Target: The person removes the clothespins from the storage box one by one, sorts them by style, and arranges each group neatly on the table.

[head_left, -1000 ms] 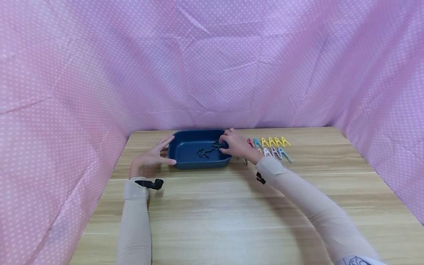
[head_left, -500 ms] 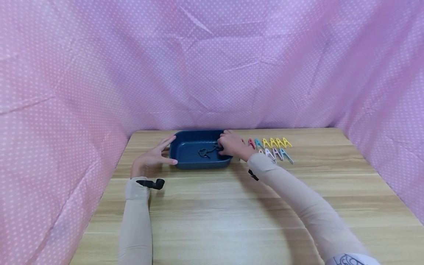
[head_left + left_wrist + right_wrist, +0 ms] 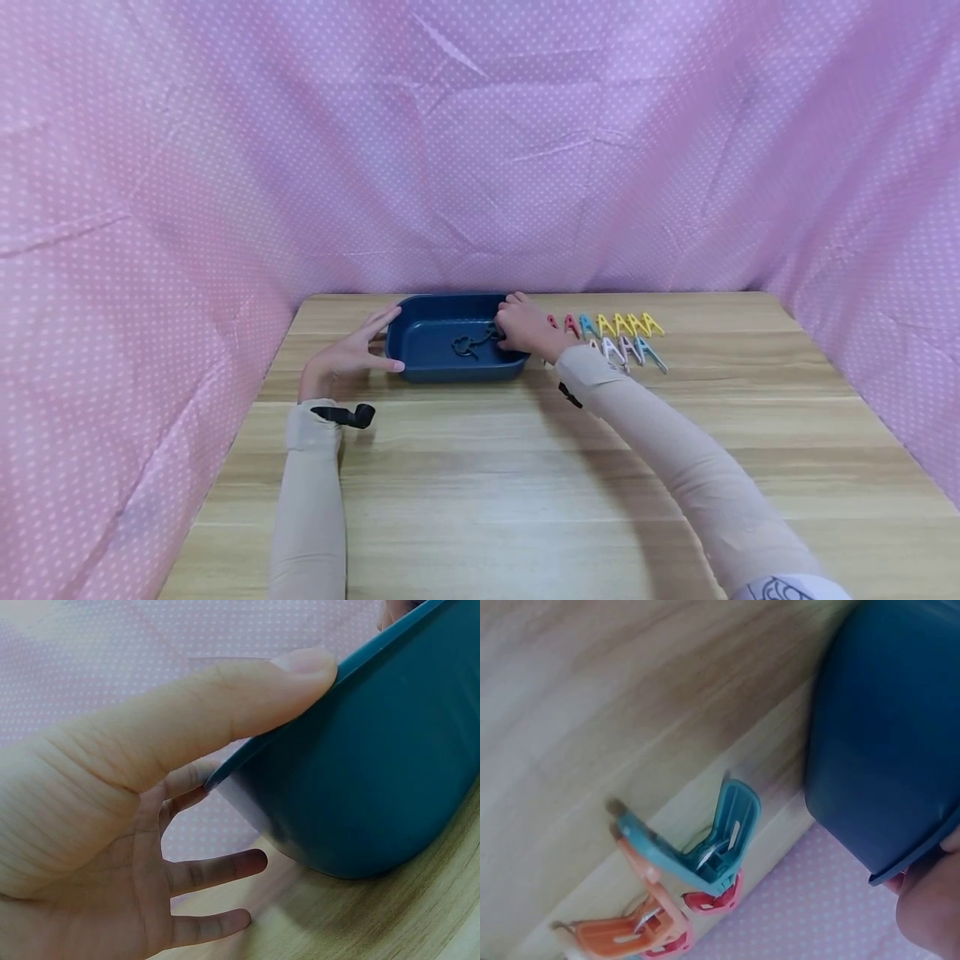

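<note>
A dark blue rectangular basin (image 3: 461,373) stands near the table's far edge. At its left end is my left hand (image 3: 348,352), fingers spread; in the left wrist view its straight thumb (image 3: 300,667) lies along the rim, two fingertips touch the rim's end and two more point free. My right hand (image 3: 527,325) reaches over the basin's right end with fingers bent inside. Its fingertips are hidden, so I cannot tell what they hold. A small dark looped object (image 3: 463,344) lies on the basin floor, with a thin dark part running toward those fingers.
Right of the basin, plastic clips stand in two rows: several yellow clips (image 3: 632,324), a teal clip (image 3: 731,840), an orange clip (image 3: 630,934), red clips (image 3: 716,898) and pale ones (image 3: 613,350). A pink dotted curtain (image 3: 480,167) hangs behind the wooden table (image 3: 465,483).
My right hand has moved slightly left, further into the basin, and a dark patch seen beside its fingers is now covered. My left hand stays at the basin's left end.
</note>
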A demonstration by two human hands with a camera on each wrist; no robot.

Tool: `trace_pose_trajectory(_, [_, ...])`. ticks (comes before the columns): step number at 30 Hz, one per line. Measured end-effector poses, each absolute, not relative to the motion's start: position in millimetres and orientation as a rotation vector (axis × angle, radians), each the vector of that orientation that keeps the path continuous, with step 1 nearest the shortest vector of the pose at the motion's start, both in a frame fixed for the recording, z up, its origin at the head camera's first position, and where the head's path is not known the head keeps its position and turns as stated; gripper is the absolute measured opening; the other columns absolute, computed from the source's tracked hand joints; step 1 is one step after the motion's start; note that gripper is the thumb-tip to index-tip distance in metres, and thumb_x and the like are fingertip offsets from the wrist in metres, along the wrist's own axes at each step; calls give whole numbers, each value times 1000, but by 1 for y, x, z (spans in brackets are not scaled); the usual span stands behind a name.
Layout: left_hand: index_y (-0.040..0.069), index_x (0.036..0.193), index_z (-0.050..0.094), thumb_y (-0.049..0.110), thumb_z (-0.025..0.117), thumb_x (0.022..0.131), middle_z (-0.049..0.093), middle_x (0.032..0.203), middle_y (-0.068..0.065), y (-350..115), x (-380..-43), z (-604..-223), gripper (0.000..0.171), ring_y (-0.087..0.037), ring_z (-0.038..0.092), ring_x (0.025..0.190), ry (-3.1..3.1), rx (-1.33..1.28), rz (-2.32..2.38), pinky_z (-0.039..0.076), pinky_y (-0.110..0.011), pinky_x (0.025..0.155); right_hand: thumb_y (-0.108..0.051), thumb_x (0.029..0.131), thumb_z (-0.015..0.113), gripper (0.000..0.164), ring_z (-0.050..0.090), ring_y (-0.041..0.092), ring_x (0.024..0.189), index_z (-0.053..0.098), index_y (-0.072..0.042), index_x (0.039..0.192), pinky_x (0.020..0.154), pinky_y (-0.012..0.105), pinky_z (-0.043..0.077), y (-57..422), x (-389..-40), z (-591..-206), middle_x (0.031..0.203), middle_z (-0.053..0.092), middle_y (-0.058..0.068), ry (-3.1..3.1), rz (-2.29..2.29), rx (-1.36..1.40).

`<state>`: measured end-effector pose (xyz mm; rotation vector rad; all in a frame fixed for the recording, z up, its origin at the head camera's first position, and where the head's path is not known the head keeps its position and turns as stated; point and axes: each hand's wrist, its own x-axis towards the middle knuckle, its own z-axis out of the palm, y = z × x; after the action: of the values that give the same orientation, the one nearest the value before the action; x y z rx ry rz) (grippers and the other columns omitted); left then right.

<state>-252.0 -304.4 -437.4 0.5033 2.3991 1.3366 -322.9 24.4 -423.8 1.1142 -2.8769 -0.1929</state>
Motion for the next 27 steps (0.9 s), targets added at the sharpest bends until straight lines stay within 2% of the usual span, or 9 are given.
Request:
trace_pose_trajectory(5, [39,150,6,33,76,78,-7,156,13,-305,-253,-437,100,-36,17,141,2394,512,1343,22,-57,110,-30,80,73,17,48,21,87,69,-15,75,91,36,34,24,-324,-425,84,62,-1,-2886,-127,1128])
trace_pose_trajectory(11, [38,150,6,32,76,78,-6,157,12,-306,-255,-439,100,-35,17,141,2399,503,1341,22,-57,111,-26,80,74,12,48,21,87,68,-16,76,90,36,34,24,-324,-426,82,61,-1,-2870,-40,1176])
trace_pose_trajectory(16, [31,152,5,33,76,78,-6,157,12,-306,-255,-440,102,-35,17,141,2408,523,1331,22,-57,111,-24,80,74,11,47,20,86,68,-17,75,89,35,35,25,-324,-429,81,60,-2,-2847,14,1228])
trace_pose_trajectory(22, [33,151,6,34,76,78,-6,156,14,-306,-255,-439,102,-34,17,141,2405,500,1338,21,-59,110,-23,81,74,8,46,19,85,69,-16,77,82,33,37,25,-324,-429,82,59,-2,-2867,61,1237])
trace_pose_trajectory(27, [34,151,7,34,77,77,-6,157,14,-306,-258,-440,102,-34,17,141,2403,485,1329,20,-59,110,-22,82,72,9,47,21,90,70,-16,77,91,38,36,24,-323,-428,85,60,-1,-2886,62,1224])
